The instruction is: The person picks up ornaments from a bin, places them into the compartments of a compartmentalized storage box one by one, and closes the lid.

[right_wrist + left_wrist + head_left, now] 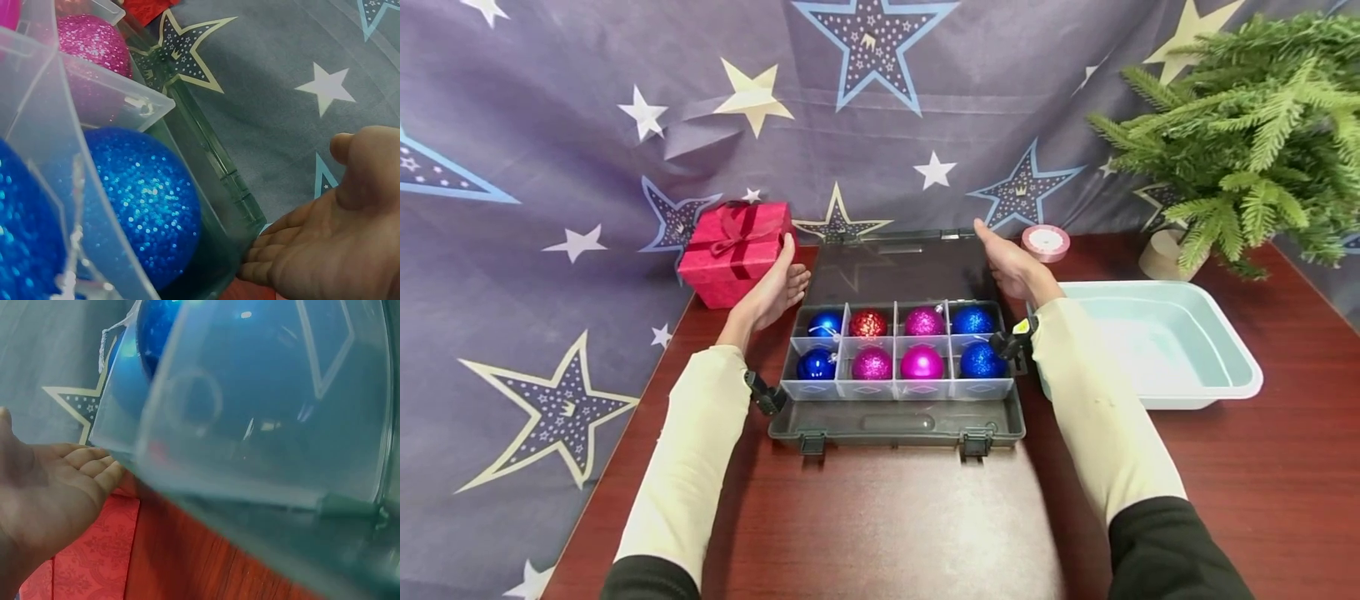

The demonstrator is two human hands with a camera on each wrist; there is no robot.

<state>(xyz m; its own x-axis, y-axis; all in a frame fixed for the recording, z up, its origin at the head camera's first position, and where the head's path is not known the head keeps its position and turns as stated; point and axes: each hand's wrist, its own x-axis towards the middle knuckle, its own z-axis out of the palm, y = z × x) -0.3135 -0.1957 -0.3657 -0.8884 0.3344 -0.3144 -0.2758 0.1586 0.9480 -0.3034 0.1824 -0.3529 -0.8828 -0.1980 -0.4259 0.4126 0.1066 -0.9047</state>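
A dark translucent plastic case (838, 425) lies with its lid (887, 271) raised back toward the curtain. Inside, a clear divider tray (865, 390) holds several Christmas baubles: shiny and glittery blue ones (982, 361), pink ones (922, 362) and a red one (868, 323), one per compartment. At the case's left side is my left hand (772, 292), fingers extended and palm facing inward. On the opposite side my right hand (1011, 262) has straight fingers, their tips at the case's edge in the right wrist view. Whether either hand touches the plastic I cannot tell.
A red gift box (730, 250) with a dark bow stands just behind my left hand. Beyond my right hand sit a pink ribbon roll (1046, 242) and a pale blue basin (1232, 367). An artificial fir tree (1247, 142) rises at the back right, before a starry curtain.
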